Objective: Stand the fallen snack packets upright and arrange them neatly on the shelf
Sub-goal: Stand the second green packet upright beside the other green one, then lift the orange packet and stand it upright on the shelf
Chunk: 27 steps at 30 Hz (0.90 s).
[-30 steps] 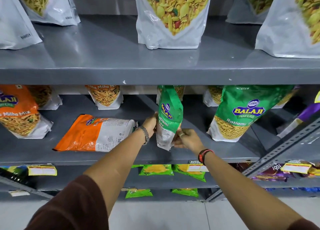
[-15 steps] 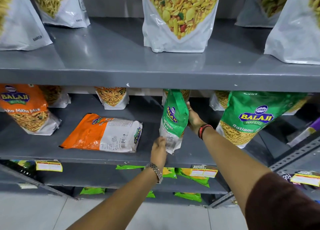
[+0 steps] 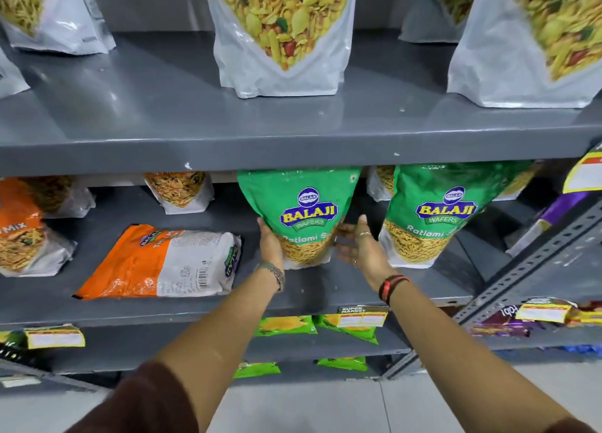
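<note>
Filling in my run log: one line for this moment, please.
green packet upright, facing front | left hand on its left edge | right hand open beside it | orange packet lying flat

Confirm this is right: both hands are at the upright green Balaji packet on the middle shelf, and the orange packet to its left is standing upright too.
Not quite. In the head view the orange packet lies flat on the middle shelf; the rest holds: left hand and right hand flank the upright green Balaji packet.
</note>
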Motion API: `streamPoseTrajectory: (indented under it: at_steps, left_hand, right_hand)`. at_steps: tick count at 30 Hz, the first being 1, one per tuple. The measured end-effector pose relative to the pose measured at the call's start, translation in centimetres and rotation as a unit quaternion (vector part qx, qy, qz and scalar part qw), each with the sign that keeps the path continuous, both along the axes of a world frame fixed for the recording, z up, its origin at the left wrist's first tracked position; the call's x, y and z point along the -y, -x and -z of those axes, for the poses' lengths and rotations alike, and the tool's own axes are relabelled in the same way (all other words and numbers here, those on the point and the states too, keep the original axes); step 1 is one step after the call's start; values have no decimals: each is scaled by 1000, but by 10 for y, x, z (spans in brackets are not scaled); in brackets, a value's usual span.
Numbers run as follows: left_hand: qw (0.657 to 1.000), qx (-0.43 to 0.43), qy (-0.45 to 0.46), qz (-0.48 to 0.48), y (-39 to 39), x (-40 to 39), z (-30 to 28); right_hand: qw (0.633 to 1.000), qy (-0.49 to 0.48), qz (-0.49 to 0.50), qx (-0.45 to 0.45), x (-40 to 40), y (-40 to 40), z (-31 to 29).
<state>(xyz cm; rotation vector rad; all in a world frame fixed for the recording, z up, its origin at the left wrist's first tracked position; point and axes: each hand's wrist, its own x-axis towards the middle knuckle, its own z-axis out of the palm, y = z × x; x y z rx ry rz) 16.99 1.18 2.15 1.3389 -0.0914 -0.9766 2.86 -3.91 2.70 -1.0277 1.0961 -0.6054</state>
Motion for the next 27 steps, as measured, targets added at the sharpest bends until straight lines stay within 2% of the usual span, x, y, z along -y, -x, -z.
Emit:
streamPoseTrajectory:
  at_steps: [3, 5, 8, 13, 16, 21, 27]
  left_hand:
    - [1000, -1, 20, 20, -12, 14, 10]
    - [1000, 6, 3, 26, -21, 20, 28]
    - [999, 8, -12, 34, -20, 6, 22]
    - [999, -3, 25, 27, -24, -32, 18]
    - [998, -4, 53, -31, -45, -61, 15]
    - [994, 16, 59, -87, -90, -121, -1]
    - [989, -14, -41, -142, -166, -173, 26]
  right_hand:
    - [1000, -8, 4, 8, -5, 6, 3]
    - [1000, -15, 11, 4, -5, 7, 7]
    - [999, -5, 8, -40, -12, 8, 17]
    - [992, -3, -86, -92, -36, -10, 24]
    - [981, 62, -162, -86, -54, -41, 13]
    - [942, 243, -212, -87, -65, -117, -1]
    - [899, 328, -243, -158, -58, -207, -6]
